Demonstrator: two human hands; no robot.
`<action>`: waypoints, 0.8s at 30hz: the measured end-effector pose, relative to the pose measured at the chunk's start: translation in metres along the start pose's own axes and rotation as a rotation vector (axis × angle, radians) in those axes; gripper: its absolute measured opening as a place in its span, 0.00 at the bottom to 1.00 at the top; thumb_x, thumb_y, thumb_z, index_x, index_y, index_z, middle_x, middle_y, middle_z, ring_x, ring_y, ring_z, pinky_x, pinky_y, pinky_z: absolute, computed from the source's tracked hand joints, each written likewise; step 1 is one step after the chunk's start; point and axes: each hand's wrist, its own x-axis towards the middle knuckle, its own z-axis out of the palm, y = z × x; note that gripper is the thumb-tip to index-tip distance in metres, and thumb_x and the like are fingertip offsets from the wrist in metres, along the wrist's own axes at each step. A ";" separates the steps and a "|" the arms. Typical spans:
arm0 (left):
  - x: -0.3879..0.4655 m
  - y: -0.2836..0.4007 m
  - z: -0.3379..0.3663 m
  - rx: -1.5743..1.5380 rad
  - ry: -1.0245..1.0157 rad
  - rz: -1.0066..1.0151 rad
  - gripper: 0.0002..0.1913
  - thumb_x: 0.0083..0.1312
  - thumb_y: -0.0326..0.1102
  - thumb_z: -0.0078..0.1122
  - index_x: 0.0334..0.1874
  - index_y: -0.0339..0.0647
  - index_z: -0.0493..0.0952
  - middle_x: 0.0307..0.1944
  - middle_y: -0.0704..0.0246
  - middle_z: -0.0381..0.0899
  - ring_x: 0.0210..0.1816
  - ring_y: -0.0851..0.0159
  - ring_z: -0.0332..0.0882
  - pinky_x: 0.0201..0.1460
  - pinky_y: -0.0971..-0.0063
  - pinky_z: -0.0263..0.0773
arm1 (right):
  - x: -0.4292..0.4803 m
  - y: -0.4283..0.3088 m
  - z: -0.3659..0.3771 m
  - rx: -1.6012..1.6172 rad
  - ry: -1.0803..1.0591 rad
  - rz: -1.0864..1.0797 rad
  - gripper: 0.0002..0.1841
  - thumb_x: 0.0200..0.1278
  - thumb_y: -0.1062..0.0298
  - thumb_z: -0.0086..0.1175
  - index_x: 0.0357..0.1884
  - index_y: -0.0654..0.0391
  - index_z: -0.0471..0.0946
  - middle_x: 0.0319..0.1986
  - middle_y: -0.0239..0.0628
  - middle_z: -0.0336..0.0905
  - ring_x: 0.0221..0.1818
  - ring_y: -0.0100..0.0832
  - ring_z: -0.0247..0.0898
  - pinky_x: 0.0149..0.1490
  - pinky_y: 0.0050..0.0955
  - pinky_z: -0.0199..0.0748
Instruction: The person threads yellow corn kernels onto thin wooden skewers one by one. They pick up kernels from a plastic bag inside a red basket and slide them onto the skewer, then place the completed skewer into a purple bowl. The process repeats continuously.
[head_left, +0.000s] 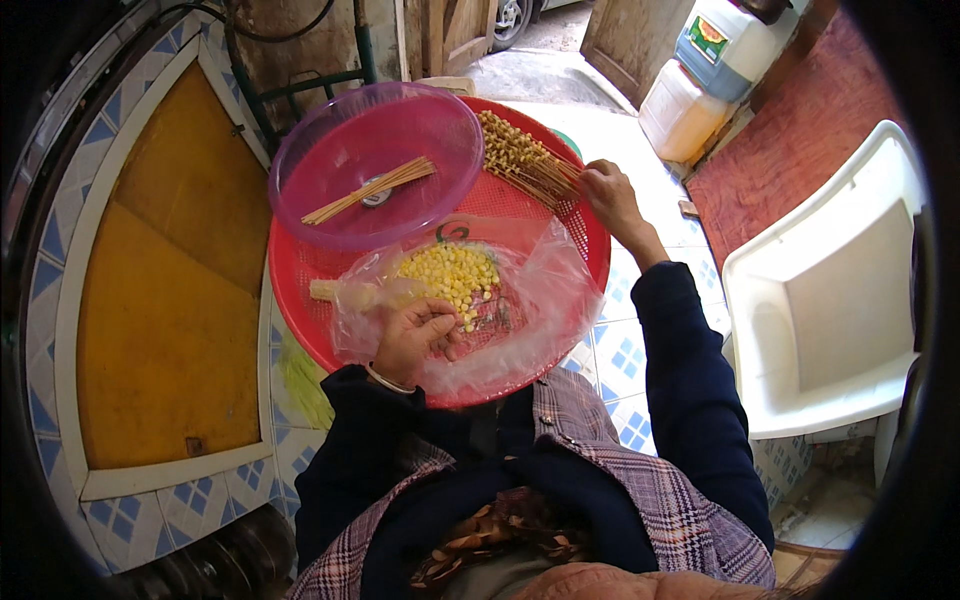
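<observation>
My right hand (611, 191) is at the far right rim of a red perforated plastic tray (289, 277), its fingers pinched at the bare ends of thin bamboo skewers (551, 169). Small yellowish pieces tip those skewers at their other ends. My left hand (420, 337), with a pale bangle at its wrist, hovers by loose yellow corn kernels (450, 274). Its fingers are curled, and whether they hold a kernel cannot be made out. The kernels lie on a clear plastic bag (525, 300) in the tray. A corn cob (324, 290) sticks out at the bag's left.
A purple translucent basin (322, 157) rests over the tray's far left, holding bare skewers (367, 191). To the right stand a white plastic tub (765, 322) and stacked plastic jugs (682, 109). A yellow cabinet door (172, 300) is at left; green husks (304, 379) lie below the tray.
</observation>
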 end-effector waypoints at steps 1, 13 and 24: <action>0.000 0.000 0.000 -0.001 -0.002 0.007 0.07 0.69 0.27 0.54 0.46 0.32 0.75 0.32 0.63 0.80 0.29 0.66 0.79 0.29 0.75 0.77 | 0.007 0.004 0.007 -0.026 -0.008 0.008 0.07 0.64 0.66 0.54 0.36 0.58 0.80 0.42 0.43 0.79 0.48 0.46 0.74 0.50 0.43 0.71; -0.003 0.011 0.008 0.085 0.060 -0.074 0.06 0.68 0.29 0.55 0.42 0.35 0.77 0.30 0.66 0.80 0.32 0.70 0.79 0.28 0.81 0.72 | 0.047 0.021 0.050 -0.129 -0.043 0.065 0.11 0.64 0.59 0.53 0.37 0.55 0.80 0.43 0.42 0.78 0.51 0.47 0.72 0.49 0.48 0.72; 0.003 0.000 0.011 -0.003 0.308 0.082 0.05 0.66 0.27 0.56 0.41 0.33 0.77 0.31 0.64 0.80 0.27 0.67 0.79 0.28 0.74 0.75 | -0.026 -0.069 -0.026 0.592 -0.448 -0.022 0.17 0.62 0.66 0.61 0.52 0.57 0.78 0.45 0.42 0.80 0.48 0.39 0.78 0.51 0.33 0.76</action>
